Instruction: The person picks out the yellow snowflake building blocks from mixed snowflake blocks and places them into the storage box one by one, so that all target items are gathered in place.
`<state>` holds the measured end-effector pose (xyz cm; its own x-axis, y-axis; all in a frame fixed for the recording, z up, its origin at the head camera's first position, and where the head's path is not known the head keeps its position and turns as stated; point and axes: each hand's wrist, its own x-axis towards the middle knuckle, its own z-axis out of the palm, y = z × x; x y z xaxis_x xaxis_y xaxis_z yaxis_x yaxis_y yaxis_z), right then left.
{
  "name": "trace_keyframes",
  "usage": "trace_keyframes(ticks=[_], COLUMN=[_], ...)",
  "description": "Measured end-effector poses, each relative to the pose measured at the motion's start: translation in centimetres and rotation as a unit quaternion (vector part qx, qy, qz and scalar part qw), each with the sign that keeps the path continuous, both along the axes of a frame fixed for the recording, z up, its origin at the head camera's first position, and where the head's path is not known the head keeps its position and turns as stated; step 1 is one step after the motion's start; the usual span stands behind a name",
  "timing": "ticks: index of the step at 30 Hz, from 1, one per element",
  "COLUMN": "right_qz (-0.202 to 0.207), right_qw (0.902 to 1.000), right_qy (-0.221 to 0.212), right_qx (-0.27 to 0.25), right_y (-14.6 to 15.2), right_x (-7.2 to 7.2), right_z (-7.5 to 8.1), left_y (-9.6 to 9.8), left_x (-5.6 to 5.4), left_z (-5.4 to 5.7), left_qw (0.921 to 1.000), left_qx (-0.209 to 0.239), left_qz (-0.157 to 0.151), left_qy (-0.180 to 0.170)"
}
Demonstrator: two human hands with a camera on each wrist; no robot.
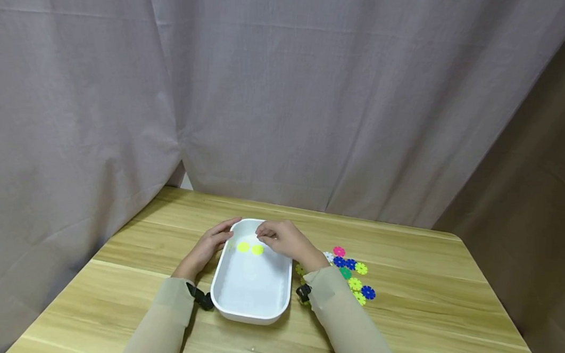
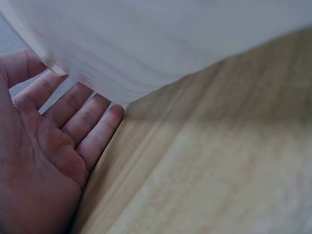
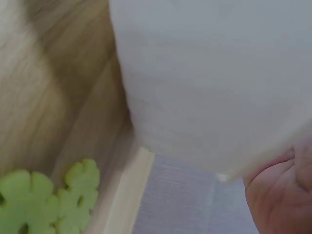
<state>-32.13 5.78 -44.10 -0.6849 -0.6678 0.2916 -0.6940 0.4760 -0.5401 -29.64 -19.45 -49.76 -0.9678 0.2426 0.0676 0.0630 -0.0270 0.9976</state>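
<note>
A white tray stands lengthwise on the table with two yellow flower-shaped discs inside, towards its far end. My left hand holds the tray's far left side; in the left wrist view the thumb goes over the rim and the fingers lie along the outer wall. Over the far right part of the tray, my right hand bends its fingers inward and down, fingertips just above the discs. I cannot tell whether they pinch anything. In the right wrist view the tray wall hides most of that hand.
Several flower-shaped discs in yellow, blue, green, pink and white lie right of the tray, among them a dark blue disc and a pink disc. My right forearm partly covers them. A grey curtain hangs behind the wooden table.
</note>
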Motion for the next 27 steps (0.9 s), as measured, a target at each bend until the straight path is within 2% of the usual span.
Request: trace_keyframes(ticks=[6,12,21,27], right_qz=[-0.021,-0.028,-0.034,-0.050], right_qw=[0.9993,0.9982,0.9978,0.9970], right_qy=[-0.007,-0.009,0.001,-0.015], right_qx=[-0.030,-0.052,-0.057,-0.057], right_y=[0.9,1.6,2.5,3.4], right_x=[1.0,1.5,1.7,1.8], right_z=[0.7,0.7,0.4,0.7], left_y=[0.0,0.0,0.0,0.0], left_x=[-0.1,-0.1,0.0,-0.1], left_z=[-0.2,-0.1,0.1,0.1], left_qw=[1.0000,1.0000,1.0000,1.0000], left_qx=[0.004,-0.002,-0.004,0.000], left_qz=[0.001,0.009,0.005,0.001], left_qy=[0.002,0.001,0.003,0.007])
